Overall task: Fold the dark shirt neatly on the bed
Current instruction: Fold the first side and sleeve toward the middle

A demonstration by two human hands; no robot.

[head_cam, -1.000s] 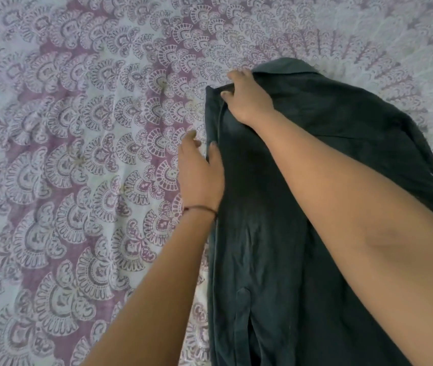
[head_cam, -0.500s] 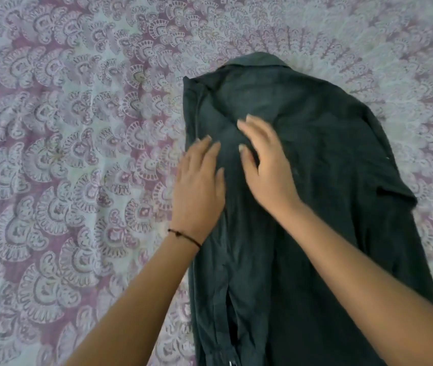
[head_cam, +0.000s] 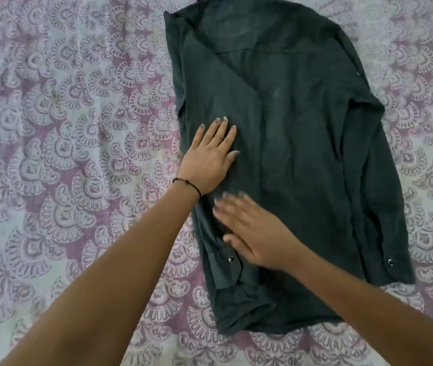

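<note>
The dark shirt (head_cam: 302, 133) lies flat on the bed, folded lengthwise into a long panel, collar end at the top of the view and hem toward me. My left hand (head_cam: 210, 157) rests palm down on the shirt's left edge, fingers spread, a thin black thread around the wrist. My right hand (head_cam: 255, 231) lies flat and blurred on the lower left part of the shirt, just above a metal snap (head_cam: 231, 259). Neither hand grips the cloth.
The bed is covered by a sheet (head_cam: 64, 128) with a purple and white fan pattern, spreading out on all sides of the shirt. A second snap (head_cam: 390, 261) shows at the shirt's lower right corner.
Both hands have slid down the shirt from the collar end toward the hem, pressing flat. The view has shifted so the shirt's lower end is visible.
</note>
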